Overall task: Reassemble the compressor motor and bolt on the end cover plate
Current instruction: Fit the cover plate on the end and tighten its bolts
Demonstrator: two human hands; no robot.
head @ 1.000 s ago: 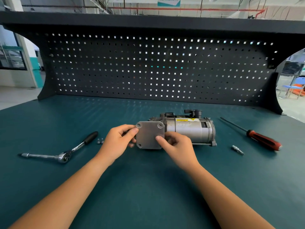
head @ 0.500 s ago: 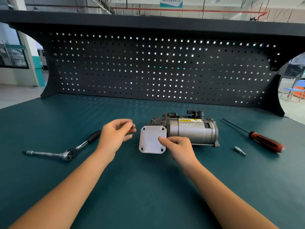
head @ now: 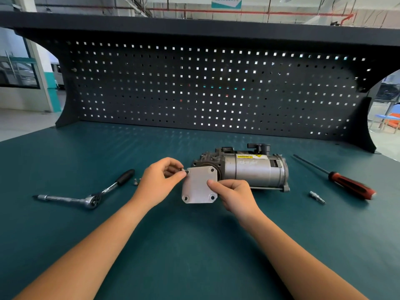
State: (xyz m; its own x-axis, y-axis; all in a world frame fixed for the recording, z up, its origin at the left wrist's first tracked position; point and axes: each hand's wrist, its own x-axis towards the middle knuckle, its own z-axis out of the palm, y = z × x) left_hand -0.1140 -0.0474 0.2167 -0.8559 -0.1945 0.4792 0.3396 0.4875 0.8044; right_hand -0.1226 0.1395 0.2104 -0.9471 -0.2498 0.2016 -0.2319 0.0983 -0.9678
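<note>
The silver compressor motor (head: 255, 171) lies on its side on the green bench. A square grey end cover plate (head: 198, 187) stands against its left end. My right hand (head: 232, 194) holds the plate by its right edge, thumb on the face. My left hand (head: 160, 181) pinches a small bolt (head: 184, 170) at the plate's upper left corner hole. The other three corner holes look empty.
A ratchet wrench (head: 86, 197) lies to the left, with loose bolts (head: 136, 181) by its black handle. A red-handled screwdriver (head: 344, 180) and a small bit (head: 317, 197) lie to the right. A black pegboard (head: 205, 89) closes off the back.
My left hand drew away from the plate toward the left, then came back holding a bolt at the upper left corner. The plate stayed against the motor under my right hand.
</note>
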